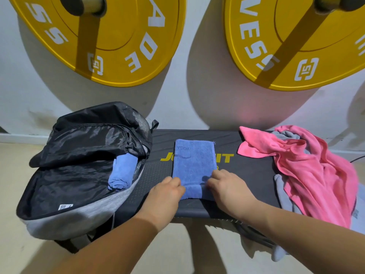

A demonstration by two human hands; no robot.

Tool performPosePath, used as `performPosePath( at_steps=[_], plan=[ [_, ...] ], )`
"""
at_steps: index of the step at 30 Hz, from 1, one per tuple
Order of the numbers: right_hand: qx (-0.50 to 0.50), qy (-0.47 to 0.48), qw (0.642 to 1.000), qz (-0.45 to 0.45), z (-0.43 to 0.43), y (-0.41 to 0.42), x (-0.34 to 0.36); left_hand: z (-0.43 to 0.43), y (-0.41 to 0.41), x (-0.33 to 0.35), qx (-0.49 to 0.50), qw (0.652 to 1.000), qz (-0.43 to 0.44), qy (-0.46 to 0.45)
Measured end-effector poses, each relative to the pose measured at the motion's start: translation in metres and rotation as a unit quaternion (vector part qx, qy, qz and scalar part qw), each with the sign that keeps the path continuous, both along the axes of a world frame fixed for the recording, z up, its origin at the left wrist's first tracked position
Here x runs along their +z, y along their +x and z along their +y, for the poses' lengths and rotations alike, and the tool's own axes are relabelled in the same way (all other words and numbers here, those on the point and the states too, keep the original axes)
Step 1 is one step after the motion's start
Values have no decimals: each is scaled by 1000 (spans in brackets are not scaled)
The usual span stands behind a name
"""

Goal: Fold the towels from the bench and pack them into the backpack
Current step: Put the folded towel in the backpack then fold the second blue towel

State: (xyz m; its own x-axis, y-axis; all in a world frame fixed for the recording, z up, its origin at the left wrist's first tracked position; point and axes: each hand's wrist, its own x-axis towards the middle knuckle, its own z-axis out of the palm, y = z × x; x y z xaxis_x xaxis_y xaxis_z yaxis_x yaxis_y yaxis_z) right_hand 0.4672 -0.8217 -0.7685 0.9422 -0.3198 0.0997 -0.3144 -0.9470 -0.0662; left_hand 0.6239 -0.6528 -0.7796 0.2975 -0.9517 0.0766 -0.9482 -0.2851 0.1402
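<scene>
My left hand [167, 191] and right hand [225, 184] sit slightly apart, both pinching the near rolled edge of the blue towel [194, 163], which lies flat at the centre of the bench [252, 171], its length running toward 12 o'clock. The open backpack [65, 212] rests at 9 o'clock with a rolled blue towel [121, 173] already inside; a pink towel [308, 167] and a grey towel [284, 194] lie heaped at 3 o'clock, not yet folded. To do this step well, I judge both hands should advance evenly, side edges kept aligned, with the roll tight so it fits beside the other
</scene>
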Motion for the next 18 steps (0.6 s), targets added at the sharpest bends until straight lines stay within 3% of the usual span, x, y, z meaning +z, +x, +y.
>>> performPosePath(
  at_steps=[4, 11, 15, 18],
  plan=[
    [68, -43, 997, -8, 10, -3, 2, 9, -3, -6, -32, 999, -10, -4],
    [20, -21, 999, 26, 3, -1, -3, 4, 2, -5, 5, 1000, -4, -24],
    [-26, 141, 990, 6, -4, 1, 9, 4, 8, 4, 77, 983, 167, -20],
    [-119, 285, 951, -9, -6, -1, 17, 5, 7, 10, 197, 914, 349, -61]
  ],
)
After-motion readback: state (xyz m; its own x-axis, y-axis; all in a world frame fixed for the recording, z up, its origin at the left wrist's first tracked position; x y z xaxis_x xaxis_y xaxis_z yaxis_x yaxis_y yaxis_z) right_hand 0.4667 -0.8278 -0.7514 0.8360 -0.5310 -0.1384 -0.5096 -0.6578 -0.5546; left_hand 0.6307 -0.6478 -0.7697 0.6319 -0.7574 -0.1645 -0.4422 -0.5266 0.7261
